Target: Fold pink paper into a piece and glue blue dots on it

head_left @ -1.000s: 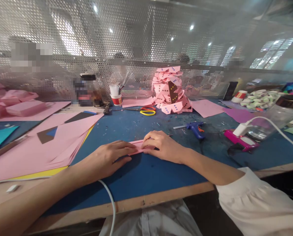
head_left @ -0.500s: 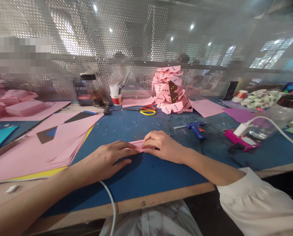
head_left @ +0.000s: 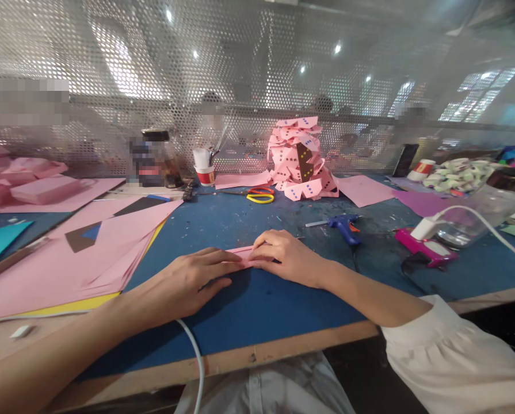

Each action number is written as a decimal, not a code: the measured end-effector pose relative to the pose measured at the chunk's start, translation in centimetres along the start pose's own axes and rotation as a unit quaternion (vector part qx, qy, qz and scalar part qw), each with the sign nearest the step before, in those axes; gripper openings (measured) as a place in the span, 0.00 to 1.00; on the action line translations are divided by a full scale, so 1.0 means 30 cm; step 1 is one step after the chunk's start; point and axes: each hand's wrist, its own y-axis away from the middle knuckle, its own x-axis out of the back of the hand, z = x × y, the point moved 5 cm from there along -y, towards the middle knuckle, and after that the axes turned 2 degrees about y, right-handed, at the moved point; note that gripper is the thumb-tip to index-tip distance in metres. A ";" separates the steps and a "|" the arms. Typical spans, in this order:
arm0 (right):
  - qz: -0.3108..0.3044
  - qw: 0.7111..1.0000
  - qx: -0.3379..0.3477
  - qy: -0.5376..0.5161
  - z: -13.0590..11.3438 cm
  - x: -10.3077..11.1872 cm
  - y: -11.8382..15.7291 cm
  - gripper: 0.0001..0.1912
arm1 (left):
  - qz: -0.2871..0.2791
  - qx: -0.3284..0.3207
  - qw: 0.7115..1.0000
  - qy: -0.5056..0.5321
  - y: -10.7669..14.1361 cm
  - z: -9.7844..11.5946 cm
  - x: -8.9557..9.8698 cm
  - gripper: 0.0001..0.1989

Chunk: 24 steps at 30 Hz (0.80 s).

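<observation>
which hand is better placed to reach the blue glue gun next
Probably the right hand: it is closer to the blue glue gun, which lies to its right. The left hand is farther away; both touch the pink strip.

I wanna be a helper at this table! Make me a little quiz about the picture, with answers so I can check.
1. True or false: the left hand and the right hand both touch the narrow pink paper.
2. What colour is most of the glue gun? A) green B) blue C) white
3. Fill in: the scissors have one reddish handle and one ____ handle.

Key: 1. True; 2. B; 3. yellow
</observation>
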 end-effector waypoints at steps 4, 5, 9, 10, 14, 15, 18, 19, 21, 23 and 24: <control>0.002 1.000 -0.005 0.001 0.005 -0.001 0.001 0.12 | -0.003 0.000 1.000 0.001 -0.001 0.001 0.001 0.20; 0.003 1.000 -0.005 0.000 0.005 -0.001 0.001 0.12 | -0.004 0.001 1.000 0.000 -0.001 0.001 0.001 0.20; -0.001 1.000 -0.005 -0.001 0.001 0.001 0.000 0.12 | -0.007 0.002 1.000 -0.002 -0.001 0.000 0.001 0.21; -0.002 1.000 -0.005 -0.001 0.000 0.002 0.000 0.12 | -0.007 0.002 1.000 -0.002 -0.001 0.000 0.001 0.21; -0.002 1.000 -0.008 0.000 0.001 0.000 0.002 0.12 | -0.003 0.003 1.000 0.001 -0.001 -0.005 -0.002 0.21; -0.001 1.000 -0.008 -0.001 0.003 -0.001 0.002 0.12 | -0.001 0.002 1.000 0.002 0.000 -0.006 -0.003 0.21; 0.001 1.000 -0.008 -0.001 0.005 -0.001 0.002 0.12 | 0.000 0.001 1.000 0.004 0.000 -0.008 -0.006 0.21; 0.001 1.000 -0.007 0.000 0.004 -0.001 0.001 0.12 | 0.000 0.001 1.000 0.004 0.000 -0.009 -0.007 0.21; 0.000 1.000 -0.005 0.000 0.001 0.001 -0.001 0.12 | 0.004 -0.002 1.000 0.006 0.000 -0.007 -0.006 0.21; -0.001 1.000 -0.004 0.000 -0.002 0.004 -0.002 0.12 | 0.011 -0.007 1.000 0.006 -0.001 -0.004 -0.004 0.20; -0.002 1.000 -0.003 0.001 -0.004 0.004 -0.002 0.12 | 0.013 -0.009 1.000 0.006 -0.001 -0.003 -0.003 0.20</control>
